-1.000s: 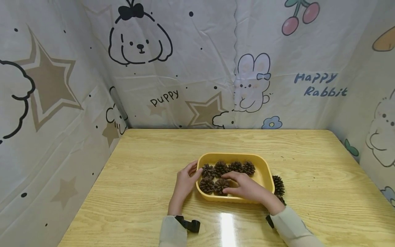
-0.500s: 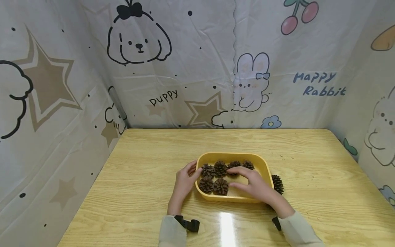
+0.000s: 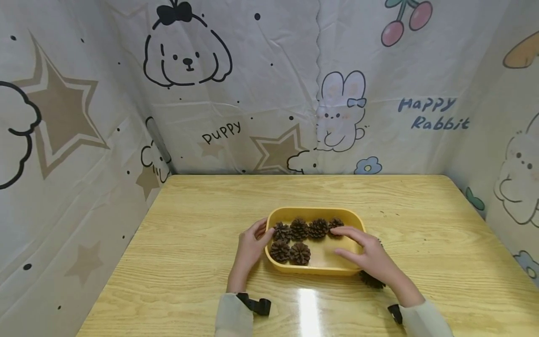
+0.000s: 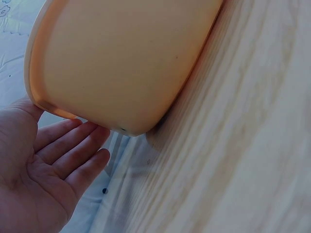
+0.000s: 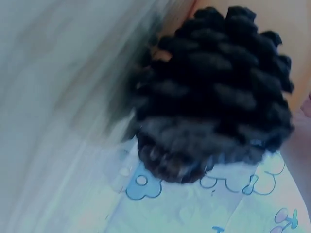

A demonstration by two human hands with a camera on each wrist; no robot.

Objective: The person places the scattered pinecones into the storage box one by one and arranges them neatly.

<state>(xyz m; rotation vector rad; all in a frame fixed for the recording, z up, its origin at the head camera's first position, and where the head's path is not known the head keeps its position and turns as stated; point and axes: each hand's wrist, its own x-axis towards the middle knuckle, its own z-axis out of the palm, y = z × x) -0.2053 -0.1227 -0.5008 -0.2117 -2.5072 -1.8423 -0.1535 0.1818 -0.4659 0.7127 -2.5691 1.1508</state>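
A yellow oblong tray (image 3: 313,209) holds several brown pine cones: a far row (image 3: 318,228) along its back wall and two in front (image 3: 300,253) at the near left. My left hand (image 3: 252,245) holds the tray's left end, thumb over the rim; in the left wrist view its fingers (image 4: 73,148) lie against the outer wall (image 4: 126,58). Over the tray's right end my right hand (image 3: 372,252) has thumb and fingers spread, nothing between them. Outside that end lies a pine cone (image 3: 372,280), partly hidden by the hand; the right wrist view shows it large (image 5: 218,82) with another (image 5: 175,162) behind.
The tray stands on a light wooden table (image 3: 202,215). Printed cloth walls (image 3: 269,84) close off its back and both sides. A black band with a small camera (image 3: 257,305) sits on the left wrist, and another (image 3: 395,313) on the right.
My right hand has drawn away from the front pine cone and moved right over the tray, leaving the cone in place. The left hand stays at the tray's left end.
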